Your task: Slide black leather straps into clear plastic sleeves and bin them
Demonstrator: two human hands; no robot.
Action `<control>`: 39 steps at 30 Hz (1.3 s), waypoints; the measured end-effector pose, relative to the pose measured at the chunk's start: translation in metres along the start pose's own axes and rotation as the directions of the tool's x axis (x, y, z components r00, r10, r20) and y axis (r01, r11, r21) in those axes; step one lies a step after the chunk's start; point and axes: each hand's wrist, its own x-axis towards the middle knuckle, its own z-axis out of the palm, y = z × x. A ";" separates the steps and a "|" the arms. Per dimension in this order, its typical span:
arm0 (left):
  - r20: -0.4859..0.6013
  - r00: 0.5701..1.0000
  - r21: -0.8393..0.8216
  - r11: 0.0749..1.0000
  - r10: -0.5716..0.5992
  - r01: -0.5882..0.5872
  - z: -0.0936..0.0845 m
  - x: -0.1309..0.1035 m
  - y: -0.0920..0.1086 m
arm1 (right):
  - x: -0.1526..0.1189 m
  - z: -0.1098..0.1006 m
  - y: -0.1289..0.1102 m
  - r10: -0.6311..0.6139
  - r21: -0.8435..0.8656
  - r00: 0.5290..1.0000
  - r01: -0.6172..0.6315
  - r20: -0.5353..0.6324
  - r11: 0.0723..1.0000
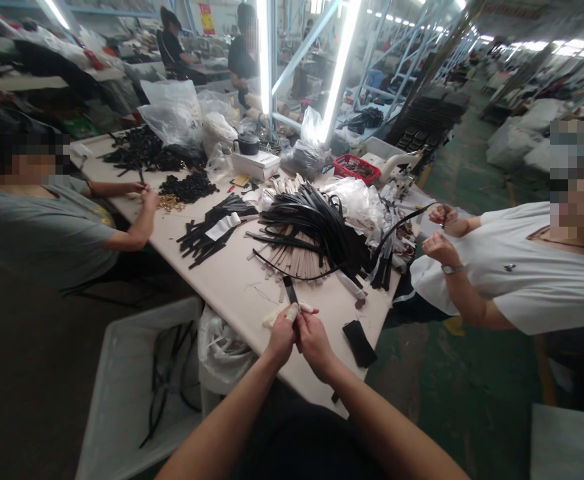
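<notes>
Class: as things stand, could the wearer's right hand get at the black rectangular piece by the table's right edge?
Probably yes: the black rectangular piece lies close beside the right hand, with only tabletop showing between them, though that hand would likely first have to release the black strip.

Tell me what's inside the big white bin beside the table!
Long, thin black strips lie loosely inside the white bin. The left forearm covers its near right part and the picture's edge cuts off more, so anything there can't be seen.

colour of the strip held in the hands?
Black strip, best seen in the head view.
</notes>
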 end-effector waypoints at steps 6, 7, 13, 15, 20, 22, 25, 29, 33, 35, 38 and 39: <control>0.001 0.999 -0.103 0.993 0.050 -0.050 -0.005 0.004 0.013 | -0.005 0.003 0.013 -0.025 0.018 1.000 0.025 0.015 1.000; 0.003 0.998 -0.090 0.994 0.061 -0.061 -0.004 0.006 0.017 | -0.004 0.003 0.014 -0.032 0.013 0.999 0.032 0.009 0.999; -0.023 0.998 0.080 0.995 0.065 -0.063 -0.002 -0.002 0.013 | 0.013 -0.030 -0.015 -0.157 -0.148 0.986 0.163 0.052 0.975; -0.022 0.991 0.104 0.986 0.130 -0.127 -0.003 -0.004 0.012 | 0.025 -0.046 -0.036 -0.266 -0.242 0.964 0.254 -0.017 0.937; -0.021 0.977 0.192 0.959 0.214 -0.206 -0.002 0.009 0.012 | 0.057 -0.055 -0.095 -0.443 -0.340 0.870 0.493 0.218 0.801; -0.025 0.975 0.246 0.946 0.223 -0.210 -0.004 0.015 0.007 | 0.063 -0.052 -0.115 -0.503 -0.348 0.835 0.550 0.222 0.760; 0.030 0.978 0.312 0.928 0.208 -0.207 -0.010 0.018 -0.010 | 0.059 -0.050 -0.139 -0.562 -0.329 0.817 0.570 0.131 0.752; 0.077 0.978 0.310 0.928 0.194 -0.208 -0.013 0.012 -0.038 | 0.054 -0.051 -0.155 -0.533 -0.288 0.843 0.529 0.071 0.798; -0.068 0.990 0.052 0.991 0.124 -0.120 -0.013 0.014 -0.043 | 0.050 -0.066 -0.118 -0.400 -0.115 0.914 0.405 0.064 0.907; -0.147 0.985 -0.133 0.985 0.091 -0.111 -0.021 0.024 -0.033 | 0.040 -0.078 -0.066 -0.279 -0.101 0.957 0.285 0.074 0.953; -0.218 0.974 -0.324 0.936 0.064 -0.134 -0.045 0.049 -0.011 | 0.009 -0.089 0.033 0.129 -0.234 0.974 -0.083 0.188 0.969; -0.244 0.969 -0.365 0.922 0.041 -0.131 -0.055 0.058 -0.004 | -0.003 -0.089 0.064 0.262 -0.237 0.937 -0.207 0.230 0.949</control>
